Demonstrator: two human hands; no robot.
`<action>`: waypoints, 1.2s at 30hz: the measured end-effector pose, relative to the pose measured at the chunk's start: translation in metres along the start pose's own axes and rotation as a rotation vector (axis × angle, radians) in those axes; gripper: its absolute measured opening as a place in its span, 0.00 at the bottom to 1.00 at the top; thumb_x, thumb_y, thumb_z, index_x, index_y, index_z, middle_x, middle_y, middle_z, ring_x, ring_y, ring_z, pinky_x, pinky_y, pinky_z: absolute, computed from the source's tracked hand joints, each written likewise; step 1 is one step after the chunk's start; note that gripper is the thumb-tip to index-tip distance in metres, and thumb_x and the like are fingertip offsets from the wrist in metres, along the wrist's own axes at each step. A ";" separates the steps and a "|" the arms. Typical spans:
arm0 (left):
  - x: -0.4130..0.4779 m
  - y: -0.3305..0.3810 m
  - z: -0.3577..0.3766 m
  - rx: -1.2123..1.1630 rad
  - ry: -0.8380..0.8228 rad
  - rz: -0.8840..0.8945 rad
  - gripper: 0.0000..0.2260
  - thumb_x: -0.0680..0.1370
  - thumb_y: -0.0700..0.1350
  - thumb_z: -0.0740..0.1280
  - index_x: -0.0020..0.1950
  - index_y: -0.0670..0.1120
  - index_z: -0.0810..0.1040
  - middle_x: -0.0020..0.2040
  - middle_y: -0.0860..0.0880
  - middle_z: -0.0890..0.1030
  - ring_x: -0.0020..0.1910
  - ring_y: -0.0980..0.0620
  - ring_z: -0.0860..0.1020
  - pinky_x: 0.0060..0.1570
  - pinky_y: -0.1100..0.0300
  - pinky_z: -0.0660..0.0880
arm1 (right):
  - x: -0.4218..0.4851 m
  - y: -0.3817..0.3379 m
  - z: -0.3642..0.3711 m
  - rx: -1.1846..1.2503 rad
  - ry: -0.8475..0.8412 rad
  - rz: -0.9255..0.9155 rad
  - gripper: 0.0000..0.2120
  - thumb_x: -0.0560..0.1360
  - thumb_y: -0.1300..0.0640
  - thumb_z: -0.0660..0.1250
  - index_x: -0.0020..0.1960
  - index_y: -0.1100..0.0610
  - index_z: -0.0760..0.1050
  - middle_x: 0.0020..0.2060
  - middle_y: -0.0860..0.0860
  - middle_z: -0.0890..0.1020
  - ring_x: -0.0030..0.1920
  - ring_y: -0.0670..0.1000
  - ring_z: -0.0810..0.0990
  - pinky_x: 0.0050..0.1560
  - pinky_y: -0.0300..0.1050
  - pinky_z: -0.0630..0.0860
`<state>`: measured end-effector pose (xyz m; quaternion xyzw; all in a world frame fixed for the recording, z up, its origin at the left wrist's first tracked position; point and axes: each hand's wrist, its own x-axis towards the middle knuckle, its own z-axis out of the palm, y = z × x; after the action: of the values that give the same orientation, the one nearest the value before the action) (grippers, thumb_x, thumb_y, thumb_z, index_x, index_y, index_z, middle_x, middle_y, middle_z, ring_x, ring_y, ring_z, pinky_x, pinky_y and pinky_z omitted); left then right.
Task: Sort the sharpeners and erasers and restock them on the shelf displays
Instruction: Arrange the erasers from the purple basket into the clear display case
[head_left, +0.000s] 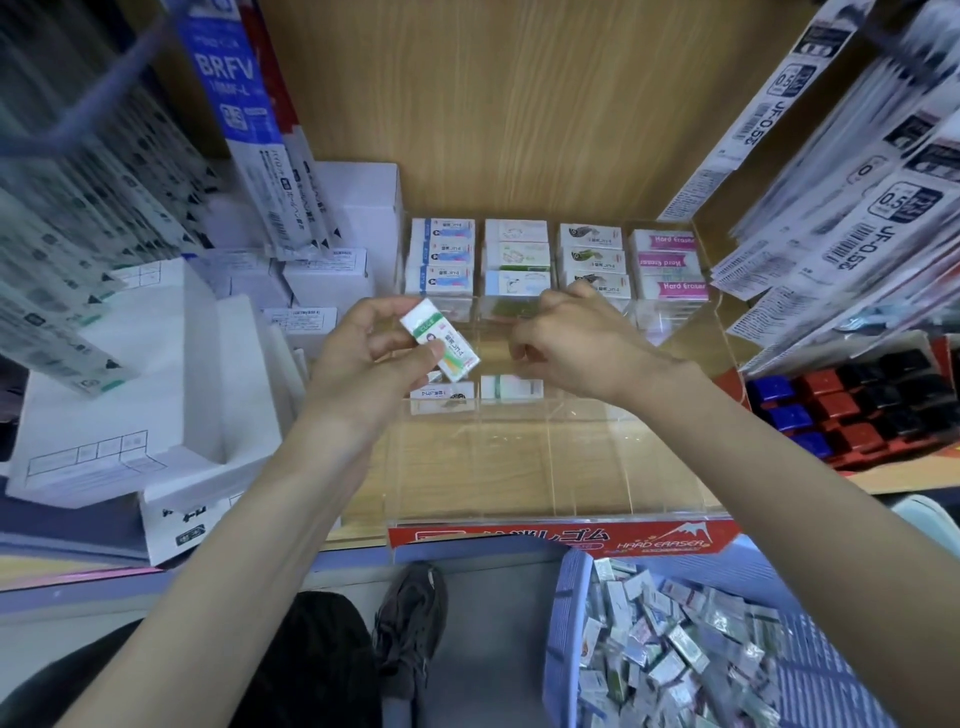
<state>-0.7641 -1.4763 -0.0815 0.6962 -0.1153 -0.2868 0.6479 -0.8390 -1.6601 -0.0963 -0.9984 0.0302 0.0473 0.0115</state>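
White eraser (440, 340), paper sleeve with green and orange bands, small print too fine to read. Tilted, held over the left columns of the clear acrylic display tray (587, 467). Pinched between thumb and curled fingers of left hand (363, 358). Over the tray's middle, right hand (571, 338), fingers bent downward at the second and third columns; grasping anything or not, cannot tell. At tray's back, four columns of stacked erasers (517, 260): leftmost with blue-edged sleeves, next pale green and pale blue, third white with a dark-green picture, rightmost pink Hard Eraser packs (672, 265), wording readable. Two front erasers (511, 387) lying flat in tray's left columns, below the hands. Along tray front, red label strip (566, 538): "HARD ERASER", Japanese characters, mountain drawing. Right of tray front, blue plastic basket (563, 623) heaped with wrapped loose erasers (675, 654). Right of tray, hanging refill packs (883, 228) marked "JF-0.5" and "0.5". Left of tray, white cartons (130, 395) and a blue pack (223, 73) reading "BRFV".
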 end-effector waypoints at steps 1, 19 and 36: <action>0.000 0.000 0.000 0.002 -0.005 0.002 0.14 0.74 0.35 0.69 0.54 0.50 0.76 0.45 0.48 0.83 0.50 0.47 0.81 0.52 0.54 0.77 | -0.001 0.003 0.002 0.024 0.035 0.024 0.06 0.76 0.50 0.65 0.51 0.50 0.78 0.42 0.47 0.79 0.53 0.49 0.70 0.52 0.43 0.55; 0.002 0.002 0.009 -0.145 0.094 0.006 0.12 0.74 0.35 0.69 0.51 0.48 0.70 0.50 0.46 0.82 0.49 0.50 0.82 0.44 0.64 0.78 | 0.005 -0.006 0.009 -0.089 -0.091 -0.072 0.13 0.75 0.51 0.67 0.58 0.51 0.77 0.51 0.50 0.81 0.58 0.54 0.73 0.59 0.47 0.66; 0.002 -0.001 0.005 -0.123 0.091 -0.033 0.13 0.73 0.36 0.71 0.52 0.47 0.71 0.46 0.47 0.83 0.46 0.50 0.79 0.48 0.60 0.76 | -0.028 -0.014 -0.006 1.025 0.242 0.220 0.15 0.73 0.60 0.70 0.49 0.44 0.67 0.46 0.47 0.78 0.47 0.46 0.80 0.52 0.37 0.75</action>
<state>-0.7662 -1.4815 -0.0831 0.6693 -0.0563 -0.2721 0.6891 -0.8658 -1.6446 -0.0874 -0.8542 0.1548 -0.0879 0.4886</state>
